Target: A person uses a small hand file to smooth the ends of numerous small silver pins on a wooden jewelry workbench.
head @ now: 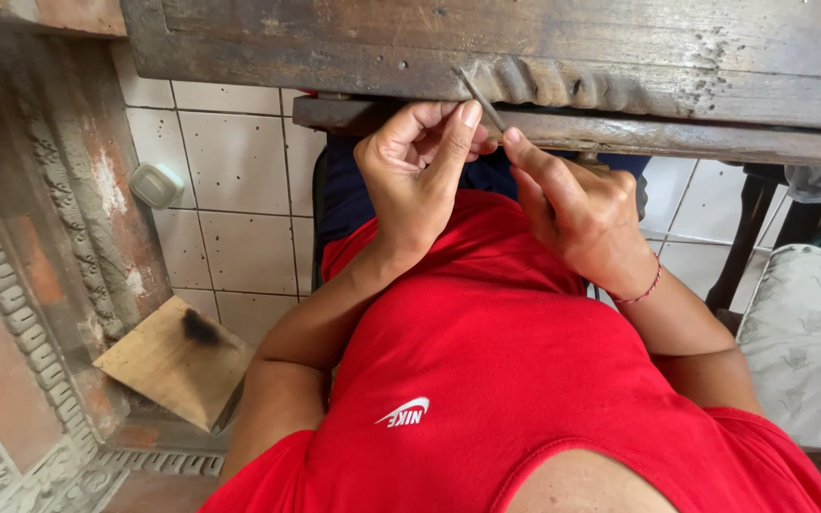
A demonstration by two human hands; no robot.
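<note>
Both hands working at carved wood beam (563, 57). Left hand (415, 171) and right hand (582, 209) pinching thin metal tool (480, 98) between them, fingers pressed together on its lower end. Tool slanting up-left, tip touching ridged carving (544, 85) on beam's lower edge. Red shirt (486, 380) filling foreground. Wood block (178, 361) lying on tile floor (239, 190), lower left.

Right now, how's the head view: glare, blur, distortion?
Head view: soft daylight, no harsh glare; both hands, left hand and right hand, and the thin metal tool are sharp; dark carved wood beam is dim; wide-angle bending at the edges.
</note>
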